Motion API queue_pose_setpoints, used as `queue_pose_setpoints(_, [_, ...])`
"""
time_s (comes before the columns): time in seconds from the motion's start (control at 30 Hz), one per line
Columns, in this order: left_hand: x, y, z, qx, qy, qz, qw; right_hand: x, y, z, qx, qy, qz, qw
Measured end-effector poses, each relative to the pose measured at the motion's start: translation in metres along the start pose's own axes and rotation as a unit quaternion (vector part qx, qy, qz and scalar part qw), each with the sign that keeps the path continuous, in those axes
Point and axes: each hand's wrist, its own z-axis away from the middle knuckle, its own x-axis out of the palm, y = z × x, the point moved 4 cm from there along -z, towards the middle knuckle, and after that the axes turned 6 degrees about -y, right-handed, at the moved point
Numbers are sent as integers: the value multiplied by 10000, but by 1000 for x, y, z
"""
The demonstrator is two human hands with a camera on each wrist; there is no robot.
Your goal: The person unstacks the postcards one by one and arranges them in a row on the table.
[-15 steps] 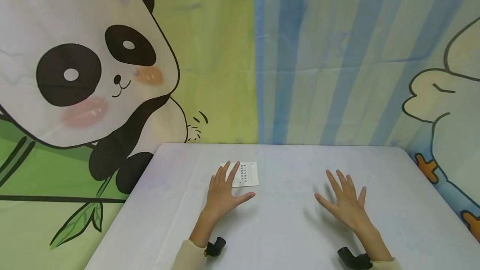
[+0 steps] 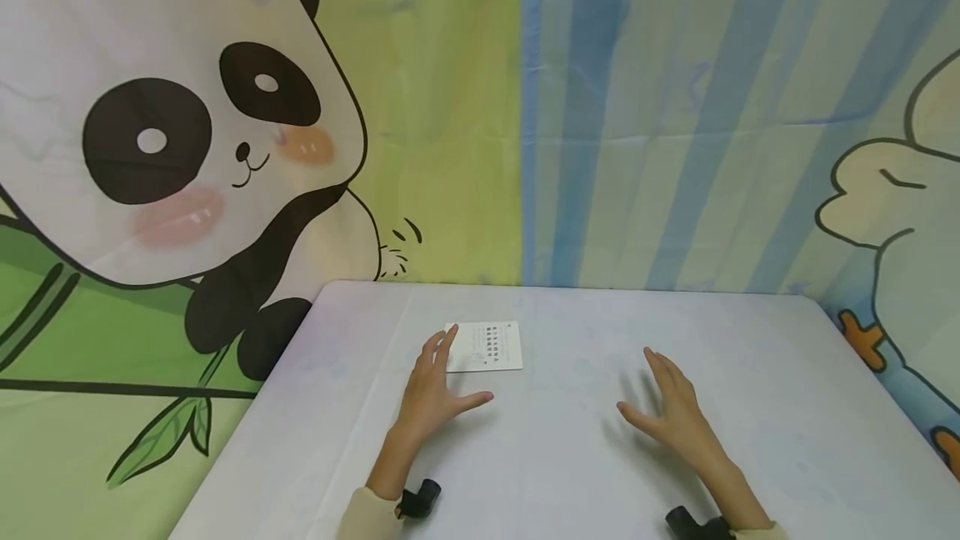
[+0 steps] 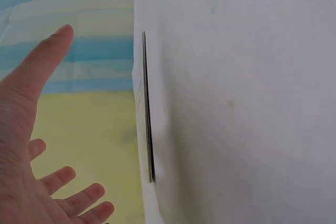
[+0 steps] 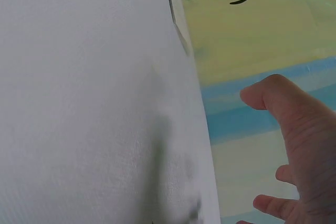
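A thin white rectangular card or booklet [image 2: 491, 346] with rows of small dark marks lies flat toward the far side of the white table. Its dark edge [image 3: 148, 124] shows side-on in the left wrist view. My left hand [image 2: 431, 394] hovers just in front of and left of it, fingers extended and thumb spread; the fingertips overlap the card's left edge in the head view. Off to the right, my right hand [image 2: 678, 419] hangs over bare tabletop with thumb apart from the fingers. Neither hand holds anything.
The white-covered table [image 2: 570, 457] has its far edge against a printed curtain [image 2: 442, 107] with a panda and stripes. A black wrist-worn camera [image 2: 420, 498] sits on the left wrist, and another camera [image 2: 697, 523] on the right.
Both hands have drawn slightly back and to the left, and their fingers have come closer together. More of the card now shows. The head view has shifted a little.
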Motion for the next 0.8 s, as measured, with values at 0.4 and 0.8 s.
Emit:
queue_pose_setpoints(0.4, [-2,-14,7,-253,76,-29,9996,16,-14,-9,-320,78,-1042,9940])
queue_pose_setpoints(0.8, [4,-33,6,-546,-226,909,9941,33,-28,-18,-301,217,-1700,9848])
